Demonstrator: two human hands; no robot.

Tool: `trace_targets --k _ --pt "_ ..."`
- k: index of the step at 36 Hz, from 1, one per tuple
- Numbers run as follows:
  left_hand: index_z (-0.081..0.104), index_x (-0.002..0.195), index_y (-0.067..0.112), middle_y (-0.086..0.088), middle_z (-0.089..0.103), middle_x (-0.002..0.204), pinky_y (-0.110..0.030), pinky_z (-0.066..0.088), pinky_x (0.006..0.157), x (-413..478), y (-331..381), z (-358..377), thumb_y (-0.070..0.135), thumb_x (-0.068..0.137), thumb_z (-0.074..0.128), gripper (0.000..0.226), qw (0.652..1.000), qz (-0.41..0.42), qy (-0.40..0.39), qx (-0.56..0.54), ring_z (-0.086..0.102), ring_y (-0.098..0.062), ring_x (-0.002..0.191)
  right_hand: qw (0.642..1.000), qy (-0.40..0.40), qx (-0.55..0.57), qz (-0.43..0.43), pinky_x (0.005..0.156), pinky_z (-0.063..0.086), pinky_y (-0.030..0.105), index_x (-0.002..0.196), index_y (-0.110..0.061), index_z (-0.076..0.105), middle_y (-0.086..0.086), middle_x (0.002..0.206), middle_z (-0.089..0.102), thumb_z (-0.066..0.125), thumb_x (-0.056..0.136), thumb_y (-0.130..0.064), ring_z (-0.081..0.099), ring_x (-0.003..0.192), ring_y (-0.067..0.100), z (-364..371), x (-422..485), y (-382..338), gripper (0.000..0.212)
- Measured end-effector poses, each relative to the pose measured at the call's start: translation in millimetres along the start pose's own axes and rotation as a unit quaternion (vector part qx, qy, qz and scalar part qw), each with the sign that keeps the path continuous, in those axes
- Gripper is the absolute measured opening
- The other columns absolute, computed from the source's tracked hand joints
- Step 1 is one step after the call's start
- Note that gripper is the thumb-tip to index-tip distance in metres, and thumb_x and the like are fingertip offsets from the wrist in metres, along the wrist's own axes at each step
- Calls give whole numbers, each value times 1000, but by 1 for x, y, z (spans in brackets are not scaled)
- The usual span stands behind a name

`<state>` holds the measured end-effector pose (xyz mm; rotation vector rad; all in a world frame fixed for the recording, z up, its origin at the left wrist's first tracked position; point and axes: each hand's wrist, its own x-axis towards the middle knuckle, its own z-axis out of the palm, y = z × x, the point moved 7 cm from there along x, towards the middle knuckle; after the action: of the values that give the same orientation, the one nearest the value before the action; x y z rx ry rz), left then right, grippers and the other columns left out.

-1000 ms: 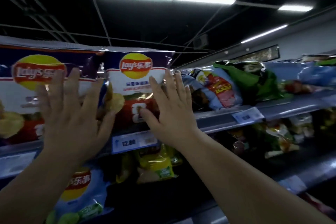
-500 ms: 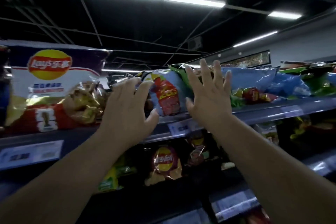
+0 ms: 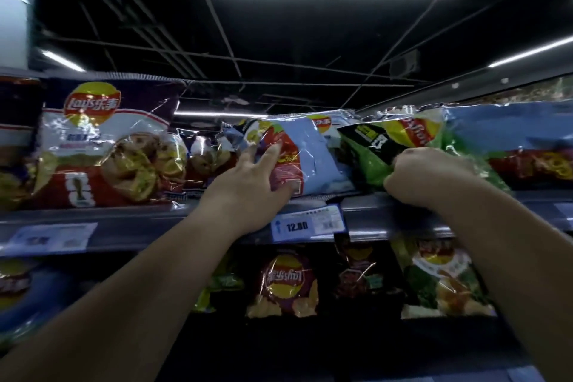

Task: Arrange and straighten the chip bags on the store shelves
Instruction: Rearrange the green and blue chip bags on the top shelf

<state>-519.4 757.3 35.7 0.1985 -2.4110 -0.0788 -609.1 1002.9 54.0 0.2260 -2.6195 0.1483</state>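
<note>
We count one left hand (image 3: pixel 248 189) and one right hand (image 3: pixel 424 177), two shelves (image 3: pixel 139 223), at least two price labels (image 3: pixel 307 223) and at least nine chip bags (image 3: pixel 105 146).

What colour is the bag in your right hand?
A green bag with a black band; head view.

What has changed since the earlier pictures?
Both hands moved right, from the upright dark blue foil chip bag to the fallen bags. The left hand lies with straight fingers on the light blue foil bag; the right hand has gripped the green foil bag. The dark blue bag stays upright.
</note>
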Motion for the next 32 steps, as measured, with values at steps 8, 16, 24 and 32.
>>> trace_targets --k 8,16,24,32 --pt "17 151 37 -3 35 153 -46 49 93 -4 1 -11 54 98 46 63 997 20 67 -43 54 -31 122 951 232 -5 -204 115 22 57 142 -33 45 3 147 49 56 86 -64 39 139 30 -34 -38 -76 65" --pt "46 144 16 -4 54 141 -35 42 105 -19 -9 -36 26 102 52 43 965 43 205 -156 50 -21 128 928 86 230 -281 103 46 53 150 -44 14 -5 153 35 77 71 -61 41 136 28 -22 -34 -138 103" --pt "49 127 19 17 56 114 -5 45 67 -38 -15 -59 22 99 59 30 866 59 261 -423 59 19 87 911 219 229 -263 85 51 42 132 -32 48 -1 124 58 79 78 -48 59 109 27 -51 -30 -129 64" --pt "15 155 36 6 18 161 -40 23 118 -14 -18 -82 78 42 79 137 959 156 168 -166 19 -13 147 866 284 327 -249 70 52 42 82 -27 58 -3 72 59 54 84 -40 61 77 26 -98 -17 -97 13"
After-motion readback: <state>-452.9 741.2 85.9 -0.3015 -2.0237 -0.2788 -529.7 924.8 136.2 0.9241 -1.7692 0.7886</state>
